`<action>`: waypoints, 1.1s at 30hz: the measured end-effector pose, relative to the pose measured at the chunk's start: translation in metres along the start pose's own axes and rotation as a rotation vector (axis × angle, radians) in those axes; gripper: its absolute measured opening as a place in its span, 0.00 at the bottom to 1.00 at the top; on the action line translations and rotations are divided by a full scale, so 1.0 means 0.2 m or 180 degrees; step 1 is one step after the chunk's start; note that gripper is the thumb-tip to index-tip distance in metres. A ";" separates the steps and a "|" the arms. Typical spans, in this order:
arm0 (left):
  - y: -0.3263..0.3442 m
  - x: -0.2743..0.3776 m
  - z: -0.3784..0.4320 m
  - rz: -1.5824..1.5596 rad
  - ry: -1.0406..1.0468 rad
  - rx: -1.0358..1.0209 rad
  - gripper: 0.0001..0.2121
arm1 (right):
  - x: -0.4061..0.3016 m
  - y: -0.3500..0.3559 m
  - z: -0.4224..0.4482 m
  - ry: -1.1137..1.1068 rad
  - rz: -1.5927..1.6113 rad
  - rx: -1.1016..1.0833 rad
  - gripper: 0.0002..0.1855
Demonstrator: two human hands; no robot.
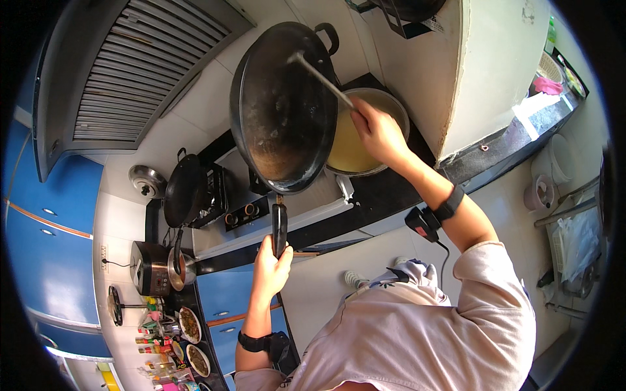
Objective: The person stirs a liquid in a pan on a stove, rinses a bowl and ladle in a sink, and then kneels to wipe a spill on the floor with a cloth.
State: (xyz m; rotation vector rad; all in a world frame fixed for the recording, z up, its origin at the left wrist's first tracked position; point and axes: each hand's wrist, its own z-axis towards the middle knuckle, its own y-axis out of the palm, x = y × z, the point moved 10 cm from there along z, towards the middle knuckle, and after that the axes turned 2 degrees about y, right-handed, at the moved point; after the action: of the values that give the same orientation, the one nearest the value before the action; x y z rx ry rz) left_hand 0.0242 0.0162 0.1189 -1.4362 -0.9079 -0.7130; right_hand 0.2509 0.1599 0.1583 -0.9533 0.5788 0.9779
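Note:
My left hand (272, 269) is closed around the black handle of a dark wok (286, 102), which is tilted on its side above the gas stove, its inside facing me and to the right. Held in my right hand (379, 129) is a thin rod-like utensil (325, 82); its pale end lies over the wok's inner surface, and whether it touches cannot be told. Beneath my right hand stands a large round pot (359, 168) with yellowish liquid in it, partly hidden by the wok and the hand.
A second wok (185, 190) sits on the left burner, near a metal lid (147, 182). A rice cooker (151, 269), a small pan (182, 269), dishes of food (190, 325) and bottles line the left counter. The range hood (132, 73) hangs upper left; a wall edge (452, 83) juts out at right.

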 end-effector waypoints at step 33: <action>0.01 -0.03 -0.02 0.0217 0.0148 0.0117 0.06 | 0.23 0.12 -0.05 0.0595 0.0176 -0.1070 0.14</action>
State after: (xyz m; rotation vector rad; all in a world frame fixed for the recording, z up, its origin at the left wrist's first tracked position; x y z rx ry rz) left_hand 0.0230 0.0111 0.1124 -1.4060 -0.8281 -0.6731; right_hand 0.2516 0.1757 0.1076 -1.3444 0.6100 1.0623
